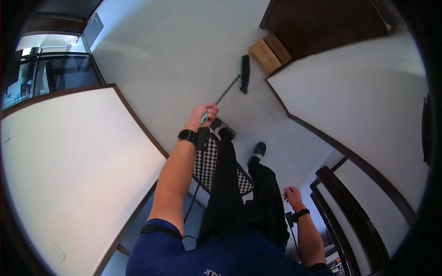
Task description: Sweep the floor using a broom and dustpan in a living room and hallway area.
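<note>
I had the pale floor (184,60) filling the middle of the view, hemmed by white walls (69,175) with dark trim on the left and right and a dark wooden door (322,23) at the upper right. A glass railing (55,73) showed at the upper left. Against the foot of the door sat two brown cardboard boxes (269,54), side by side and touching, plain-sided as far as I could see; any label on them was too small to make out. On the left wall low down was a small pale rectangular plate (57,252), and a black-and-white checkered panel (209,161) hung by my legs. The broom (232,83) lay ahead of me and to the right of my left hand (202,115), its long axis running from that hand up and rightward to the dark brush head (245,73), which rested on the floor just short of the boxes. My left hand was clamped round the teal end of the handle, arm stretched forward, so it was by far the nearer one. My right hand (291,194) hung low beside my right leg, well apart from the broom, fingers loosely curled and holding nothing. Both wrists carried black bands.
</note>
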Motion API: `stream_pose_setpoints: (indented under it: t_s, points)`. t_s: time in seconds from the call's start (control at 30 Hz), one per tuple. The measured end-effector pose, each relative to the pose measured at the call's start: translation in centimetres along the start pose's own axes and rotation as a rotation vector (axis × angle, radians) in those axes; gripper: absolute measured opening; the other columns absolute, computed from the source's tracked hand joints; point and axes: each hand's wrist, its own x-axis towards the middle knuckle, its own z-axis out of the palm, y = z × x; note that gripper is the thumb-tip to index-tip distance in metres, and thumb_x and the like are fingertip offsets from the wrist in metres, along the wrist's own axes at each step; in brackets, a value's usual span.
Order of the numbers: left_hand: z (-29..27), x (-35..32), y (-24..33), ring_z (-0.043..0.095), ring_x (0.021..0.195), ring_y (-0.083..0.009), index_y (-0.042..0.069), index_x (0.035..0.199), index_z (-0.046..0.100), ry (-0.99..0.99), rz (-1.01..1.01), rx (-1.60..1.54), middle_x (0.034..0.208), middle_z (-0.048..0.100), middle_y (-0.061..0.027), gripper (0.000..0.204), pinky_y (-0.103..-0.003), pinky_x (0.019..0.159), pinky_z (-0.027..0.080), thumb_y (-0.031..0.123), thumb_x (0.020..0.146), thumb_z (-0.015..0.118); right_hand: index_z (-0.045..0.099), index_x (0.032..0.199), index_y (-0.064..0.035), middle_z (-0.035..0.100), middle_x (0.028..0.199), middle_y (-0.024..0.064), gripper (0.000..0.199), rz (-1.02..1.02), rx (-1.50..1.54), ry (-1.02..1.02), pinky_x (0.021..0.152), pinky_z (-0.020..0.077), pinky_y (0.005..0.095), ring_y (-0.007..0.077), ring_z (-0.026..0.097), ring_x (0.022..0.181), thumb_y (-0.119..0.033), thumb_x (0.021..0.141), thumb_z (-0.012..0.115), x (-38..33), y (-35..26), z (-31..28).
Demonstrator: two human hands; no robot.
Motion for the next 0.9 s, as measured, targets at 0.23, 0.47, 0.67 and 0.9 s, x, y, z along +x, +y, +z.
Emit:
stream_pose_setpoints:
  t_s: [0.23,0.47,0.67,0.9]
  points:
    - [8.1,1.5,10.1,0.038,0.045,-0.0074,0.004,0.074,0.040,0.015,0.362,0.085,0.063,0.043,-0.0040,0.018,-0.022,0.037,0.031,0.009,0.090,0.048,0.059,0.093,-0.0034,0.060,0.072,0.0040,0.020,-0.056,-0.042,-0.052,0.050,0.0429,0.0229,0.0106,0.055,0.060,-0.022,0.092,0.051,-1.5,-10.1,5.8]
    - [3.0,-5.8,6.4,0.047,0.045,-0.0119,0.000,0.110,0.051,0.146,0.643,0.709,0.064,0.050,-0.0031,0.026,-0.026,0.037,0.038,0.014,0.088,0.055,0.058,0.094,-0.0043,0.060,0.073,0.0030,0.019,-0.176,-0.007,-0.218,0.052,0.0426,0.0229,0.0098,0.055,0.060,-0.021,0.093,0.050,-1.8,-19.7,11.0]
    - [-4.8,-17.7,4.6,0.046,0.051,-0.0113,0.006,0.134,0.039,0.274,0.054,0.526,0.070,0.051,-0.0054,0.048,-0.023,0.039,0.033,0.014,0.089,0.055,0.057,0.097,0.0000,0.060,0.077,0.0063,0.022,-0.188,-0.126,-0.261,0.060,0.0478,0.0297,0.0138,0.056,0.066,-0.020,0.095,0.048,0.7,-24.1,11.4]
    - [-6.5,-14.6,11.2,0.045,0.044,-0.0107,-0.005,0.129,0.043,0.494,0.344,0.663,0.062,0.051,-0.0049,0.050,-0.026,0.037,0.035,0.006,0.081,0.055,0.058,0.096,-0.0018,0.060,0.075,0.0054,0.021,-0.147,-0.242,-0.285,0.057,0.0462,0.0277,0.0127,0.056,0.063,-0.020,0.094,0.049,3.2,-29.4,9.8]
